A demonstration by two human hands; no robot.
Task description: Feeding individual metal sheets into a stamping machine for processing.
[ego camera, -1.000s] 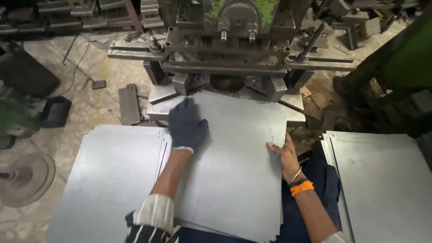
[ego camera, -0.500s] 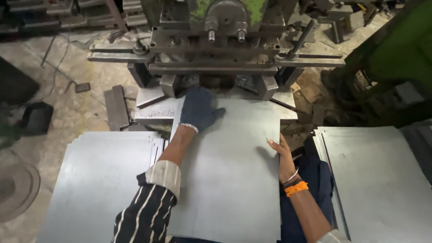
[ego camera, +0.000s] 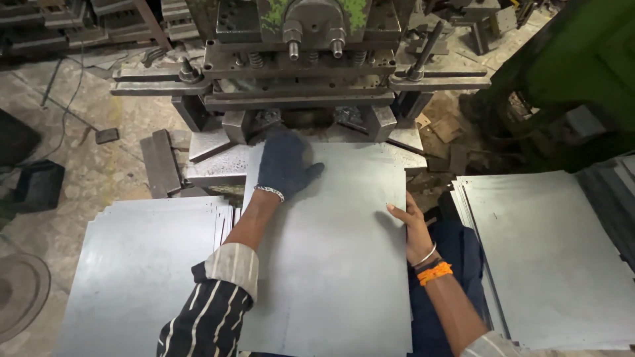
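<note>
A large grey metal sheet (ego camera: 331, 258) lies in front of me, its far edge at the mouth of a heavy press machine (ego camera: 297, 73). My left hand (ego camera: 283, 165), in a dark glove, presses flat on the sheet's far left part, near the press. The sheet's right edge is gripped by my bare right hand (ego camera: 409, 221), which wears bangles and an orange band at the wrist.
A stack of similar metal sheets (ego camera: 145, 264) lies to the left, another stack (ego camera: 555, 258) to the right. Metal blocks and scrap (ego camera: 162, 162) sit on the concrete floor left of the press. A green machine body (ego camera: 575, 73) stands at the right.
The sheet has slid forward toward the press. My gloved left hand moved with it, farther away and closer to the press opening; my right hand stayed on the right edge.
</note>
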